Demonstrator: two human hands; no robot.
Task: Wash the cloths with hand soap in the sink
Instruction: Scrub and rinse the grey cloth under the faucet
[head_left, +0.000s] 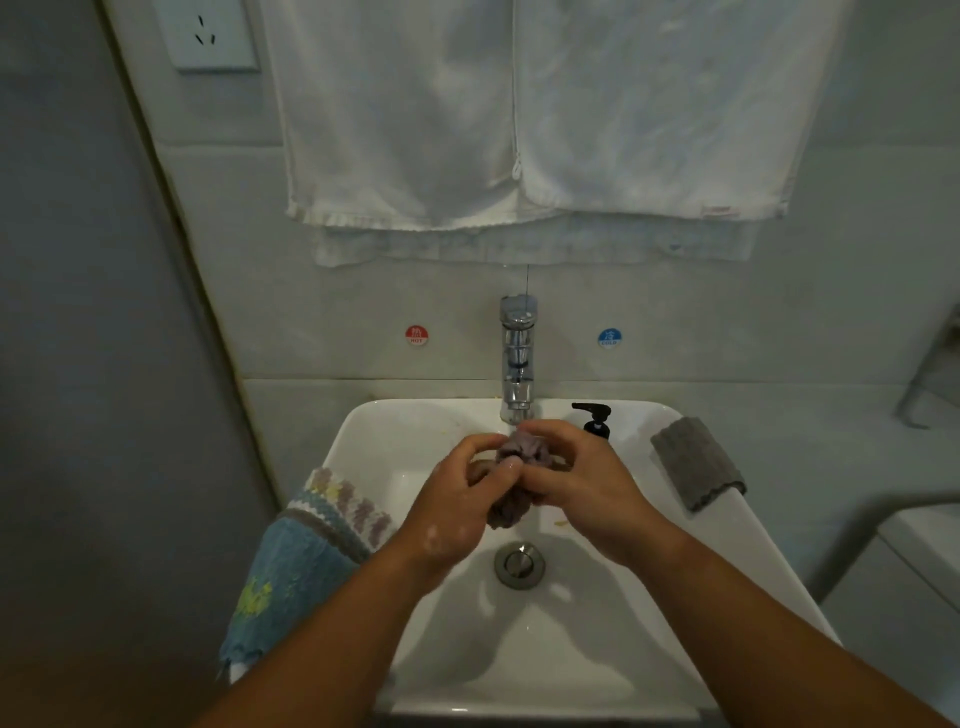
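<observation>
Grip: left hand (457, 512) and right hand (579, 488) meet over the basin. The fingers of both curl round one small grey-purple cloth (519, 465), and the fingertips press in from either side.

Cloth is bunched into a tight, wrinkled wad and looks dark and wet. A crumpled top shows above the knuckles and a short tail hangs out below the left palm. Pale foamy patches sit on the back of the left hand.

Position: the wad is held in the air above the white ceramic sink (363, 441). It is just under the spout of the chrome single-lever faucet (517, 358), which stands at 12 o'clock from the cloth. Cannot tell whether water is running.

- 6 o'clock: round metal drain plug (519, 564) in the basin floor.
- 1 o'clock: black pump soap dispenser (595, 418) on the back rim, partly hidden behind the right hand.
- 3 o'clock: grey ribbed cloth (696, 462), folded and draped over the right rim.
- 8 o'clock: blue terry towel (291, 571) with a crocheted lilac-and-white border, hanging over the left rim.

Wall behind: round red hot sticker (416, 335) and round blue cold sticker (609, 338) flank the faucet. Above them hang white towels (519, 114). A white wall socket (213, 34) is at 11 o'clock.
</observation>
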